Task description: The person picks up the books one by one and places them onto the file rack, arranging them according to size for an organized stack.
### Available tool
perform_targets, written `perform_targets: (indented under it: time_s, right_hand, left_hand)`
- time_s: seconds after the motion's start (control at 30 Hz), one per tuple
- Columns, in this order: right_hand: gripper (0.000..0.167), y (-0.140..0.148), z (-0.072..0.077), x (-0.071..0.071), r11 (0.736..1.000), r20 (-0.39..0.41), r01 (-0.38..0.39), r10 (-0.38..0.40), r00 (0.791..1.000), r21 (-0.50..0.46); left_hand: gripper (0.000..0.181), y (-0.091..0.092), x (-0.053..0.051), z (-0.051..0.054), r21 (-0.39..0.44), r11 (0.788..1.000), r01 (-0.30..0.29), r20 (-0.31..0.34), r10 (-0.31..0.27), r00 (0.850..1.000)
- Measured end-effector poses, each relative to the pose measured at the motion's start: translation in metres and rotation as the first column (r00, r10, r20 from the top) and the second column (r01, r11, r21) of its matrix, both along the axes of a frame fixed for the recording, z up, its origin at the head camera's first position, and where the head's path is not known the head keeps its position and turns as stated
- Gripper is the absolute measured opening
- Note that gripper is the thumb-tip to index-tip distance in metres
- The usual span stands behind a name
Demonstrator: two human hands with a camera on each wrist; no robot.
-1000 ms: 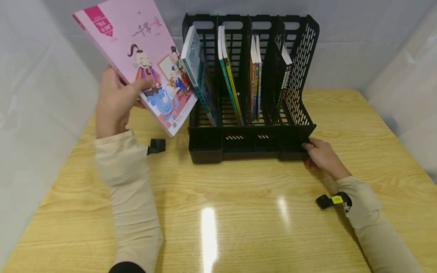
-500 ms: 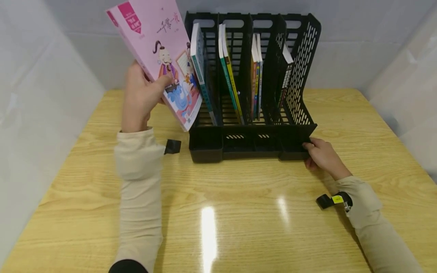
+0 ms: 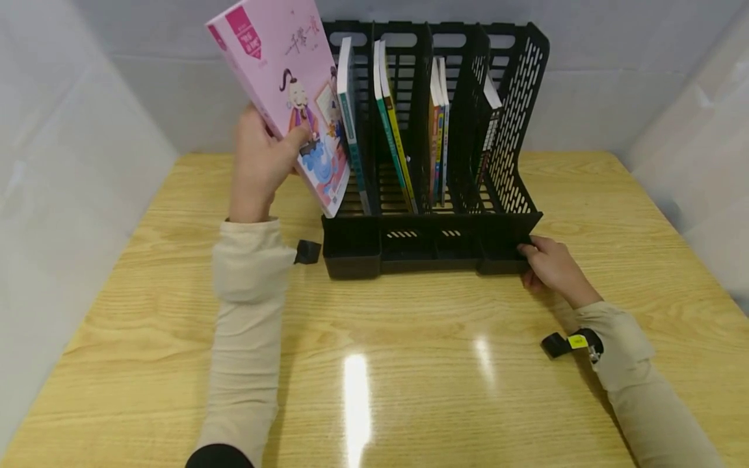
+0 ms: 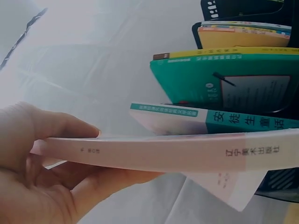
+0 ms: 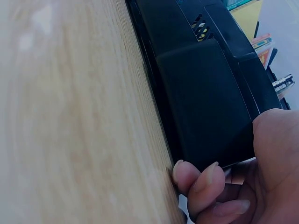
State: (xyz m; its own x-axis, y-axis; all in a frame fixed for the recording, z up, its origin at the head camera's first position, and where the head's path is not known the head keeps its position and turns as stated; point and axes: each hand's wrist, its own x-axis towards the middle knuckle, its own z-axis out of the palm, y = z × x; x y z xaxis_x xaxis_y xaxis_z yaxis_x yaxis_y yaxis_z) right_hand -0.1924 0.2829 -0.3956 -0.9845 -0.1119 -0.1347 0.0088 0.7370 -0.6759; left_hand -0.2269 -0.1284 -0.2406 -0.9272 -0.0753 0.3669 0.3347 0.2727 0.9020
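My left hand (image 3: pixel 257 166) grips a pink picture book (image 3: pixel 272 65), thumb on its illustrated cover and fingers behind. The book tilts at the left end of a black book organizer (image 3: pixel 409 265), its lower corner at the front of the leftmost compartment. Beside it in that compartment leans a teal-spined book (image 3: pixel 354 146). From the left wrist view, the pink book's spine (image 4: pixel 187 154) faces up, close to the teal-spined book (image 4: pixel 252 120). My right hand (image 3: pixel 552 268) holds the organizer's front right corner, with curled fingertips (image 5: pixel 208 184) at its lower edge.
Green and yellow books (image 3: pixel 393 136) stand in the second compartment, several thin books (image 3: pixel 439 133) in the third, and a dark book (image 3: pixel 490 130) in the rightmost. The organizer stands on a wooden table (image 3: pixel 433 364) before a pale backdrop (image 3: pixel 614 91).
My left hand has carried the pink book rightward, against the organizer's left end. The teal-spined book has become more upright. My right hand stays at the corner.
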Motion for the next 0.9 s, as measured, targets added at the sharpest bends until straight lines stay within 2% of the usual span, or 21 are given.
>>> perform_targets:
  time_s: [0.13,0.23,0.37,0.53,0.9]
  right_hand:
    - [0.037,0.0,-0.002,0.0,1.0,-0.002,0.002,-0.002,1.0,-0.002]
    - [0.036,0.001,-0.002,0.001,1.0,-0.001,0.005,-0.005,1.0,0.002]
    - [0.036,0.001,-0.001,0.0,1.0,-0.005,0.0,0.0,1.0,-0.001]
    - [0.037,0.001,0.0,-0.001,1.0,-0.002,-0.006,0.006,1.0,-0.004]
    - [0.037,0.0,-0.001,0.0,1.0,0.003,0.002,-0.002,1.0,0.003]
  left_hand:
    - [0.047,0.009,0.001,-0.001,-0.061,0.998,0.022,-0.056,-0.025,0.998]
    - [0.047,0.017,0.006,0.001,-0.115,0.992,0.043,-0.071,-0.051,0.996]
    - [0.046,0.025,0.012,0.003,-0.149,0.987,0.066,-0.077,-0.078,0.994]
    - [0.046,0.025,0.011,0.002,-0.121,0.991,0.061,-0.086,-0.072,0.994]
    - [0.05,0.02,-0.007,-0.01,-0.041,0.999,-0.012,-0.08,0.009,0.997]
